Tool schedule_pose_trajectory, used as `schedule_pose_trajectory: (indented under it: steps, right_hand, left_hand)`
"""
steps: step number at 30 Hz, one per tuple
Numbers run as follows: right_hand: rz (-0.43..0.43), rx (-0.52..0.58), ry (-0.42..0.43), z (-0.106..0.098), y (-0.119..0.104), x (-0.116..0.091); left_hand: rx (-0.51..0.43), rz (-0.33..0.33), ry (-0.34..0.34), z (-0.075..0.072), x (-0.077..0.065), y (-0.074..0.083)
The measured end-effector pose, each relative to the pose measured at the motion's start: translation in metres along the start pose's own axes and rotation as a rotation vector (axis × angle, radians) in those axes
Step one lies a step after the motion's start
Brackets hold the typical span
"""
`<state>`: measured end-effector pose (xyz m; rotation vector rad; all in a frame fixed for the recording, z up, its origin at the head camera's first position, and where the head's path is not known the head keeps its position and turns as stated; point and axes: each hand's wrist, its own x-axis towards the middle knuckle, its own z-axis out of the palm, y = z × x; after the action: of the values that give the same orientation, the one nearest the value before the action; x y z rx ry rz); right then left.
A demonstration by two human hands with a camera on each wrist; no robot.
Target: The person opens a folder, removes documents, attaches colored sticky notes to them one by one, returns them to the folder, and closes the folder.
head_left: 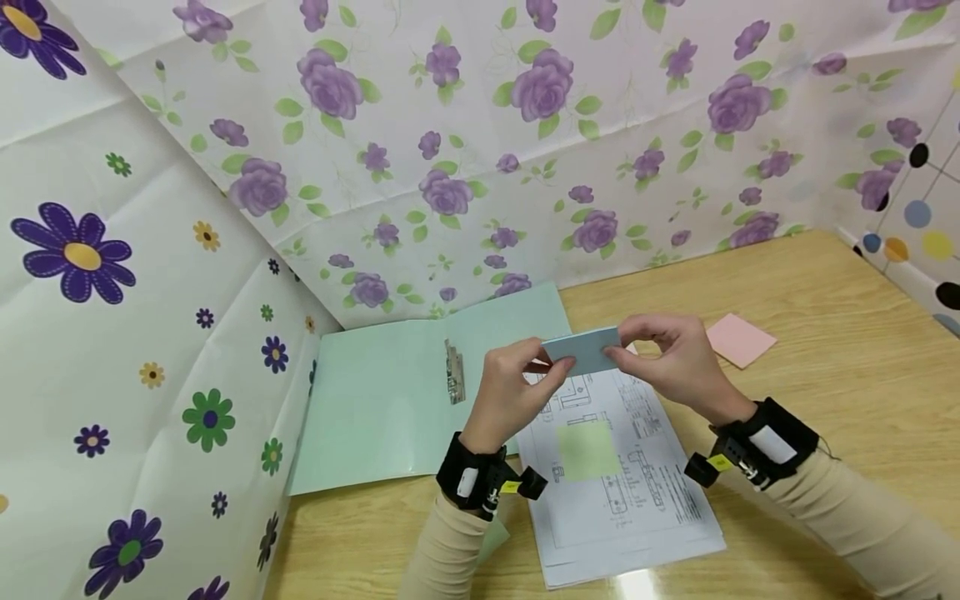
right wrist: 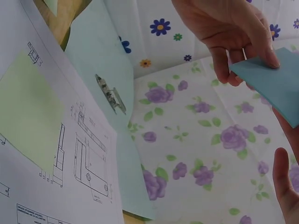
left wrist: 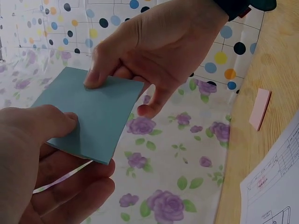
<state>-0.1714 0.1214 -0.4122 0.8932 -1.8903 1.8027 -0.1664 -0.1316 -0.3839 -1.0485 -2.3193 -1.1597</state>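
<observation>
Both hands hold a blue sticky note pad (head_left: 592, 353) up over the papers, one at each side. My left hand (head_left: 517, 392) pinches its near left part, thumb on the blue face and fingers behind. At the opposite edge, my right hand (head_left: 678, 367) pinches the pad with its thumb on the face as well. From the left wrist view, the blue pad (left wrist: 107, 109) appears as a tilted square with a thin edge. Below the hands lies a stack of printed technical drawings (head_left: 637, 521), with a light green sticky note (head_left: 588, 450) on the top sheet.
A pale green folder (head_left: 367, 408) lies open at the left, its metal clip (head_left: 454, 375) near the spine. On the wooden table (head_left: 847, 358) to the right is a pink sticky note pad (head_left: 741, 340). A light green piece (head_left: 492, 540) shows beside the left forearm. Flower-patterned sheets stand behind.
</observation>
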Motion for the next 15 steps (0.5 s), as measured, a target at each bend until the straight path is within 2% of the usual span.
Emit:
schedule_pose_trajectory:
  steps: [15]
  right_hand:
    - [0.036, 0.045, 0.019, -0.0012, 0.0007, 0.0002]
  left_hand:
    - [0.024, 0.062, -0.02, -0.0014, -0.0035, -0.0017]
